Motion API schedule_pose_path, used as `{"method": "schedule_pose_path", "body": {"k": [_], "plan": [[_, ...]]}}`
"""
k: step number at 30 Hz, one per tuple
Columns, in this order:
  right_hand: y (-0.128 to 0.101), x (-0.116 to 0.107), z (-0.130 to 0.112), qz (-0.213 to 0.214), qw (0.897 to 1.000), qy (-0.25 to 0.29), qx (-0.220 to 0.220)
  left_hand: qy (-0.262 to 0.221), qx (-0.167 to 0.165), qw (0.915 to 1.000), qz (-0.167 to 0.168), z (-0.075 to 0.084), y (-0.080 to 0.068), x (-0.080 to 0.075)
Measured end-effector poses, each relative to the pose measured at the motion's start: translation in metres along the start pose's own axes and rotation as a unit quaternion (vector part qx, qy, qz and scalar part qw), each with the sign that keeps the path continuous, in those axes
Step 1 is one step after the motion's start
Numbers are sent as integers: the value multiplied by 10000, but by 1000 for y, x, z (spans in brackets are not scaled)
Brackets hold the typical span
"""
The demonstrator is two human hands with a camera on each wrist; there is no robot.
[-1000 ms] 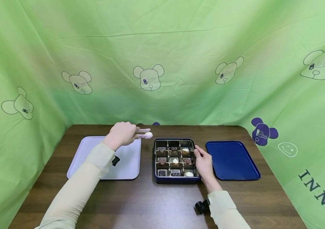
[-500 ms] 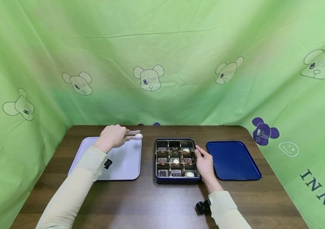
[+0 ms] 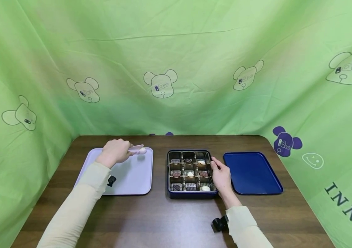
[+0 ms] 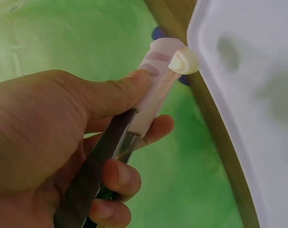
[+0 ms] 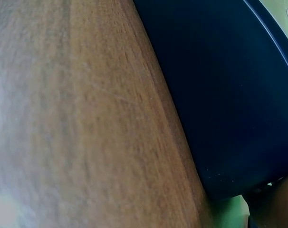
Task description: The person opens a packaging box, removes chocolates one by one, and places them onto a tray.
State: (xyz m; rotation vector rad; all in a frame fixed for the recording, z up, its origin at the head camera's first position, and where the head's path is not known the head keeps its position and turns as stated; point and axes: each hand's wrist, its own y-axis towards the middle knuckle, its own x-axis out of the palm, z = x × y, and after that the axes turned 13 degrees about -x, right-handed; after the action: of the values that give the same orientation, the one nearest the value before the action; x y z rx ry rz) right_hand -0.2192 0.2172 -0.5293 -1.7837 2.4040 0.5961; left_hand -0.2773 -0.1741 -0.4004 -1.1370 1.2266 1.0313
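My left hand (image 3: 115, 151) is over the far part of the pale lilac tray (image 3: 126, 181), holding tongs (image 4: 156, 90) with pale pink tips and metal arms. Thumb and fingers squeeze the tongs from both sides in the left wrist view. Between the tips sits a small white chocolate (image 4: 186, 61), raised above the tray. My right hand (image 3: 221, 176) grips the right side of a dark blue box (image 3: 192, 195), thumb at the rim. Inside, a gold divider forms several compartments with dark, brown and white chocolates. The right wrist view shows the box's dark outer wall (image 5: 220, 95) up close.
A flat blue lid (image 3: 253, 174) lies to the right of the box. Everything stands on a brown wooden table (image 3: 163, 220). A green curtain (image 3: 194, 113) printed with bear faces encloses the back and sides.
My left hand has moved left and slightly down with the tongs and white chocolate, from the gap beside the box to over the tray. My right hand stays on the box.
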Motion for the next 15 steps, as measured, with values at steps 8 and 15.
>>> {"method": "schedule_pose_path", "body": {"k": [8, 15], "plan": [[0, 0, -1, 32, 10000, 33, 49, 16, -60, 10000, 4, -6, 1, 12], [0, 0, 0, 21, 10000, 1, 19, 8, -164, 9997, -192, -10, 4, 22]]}}
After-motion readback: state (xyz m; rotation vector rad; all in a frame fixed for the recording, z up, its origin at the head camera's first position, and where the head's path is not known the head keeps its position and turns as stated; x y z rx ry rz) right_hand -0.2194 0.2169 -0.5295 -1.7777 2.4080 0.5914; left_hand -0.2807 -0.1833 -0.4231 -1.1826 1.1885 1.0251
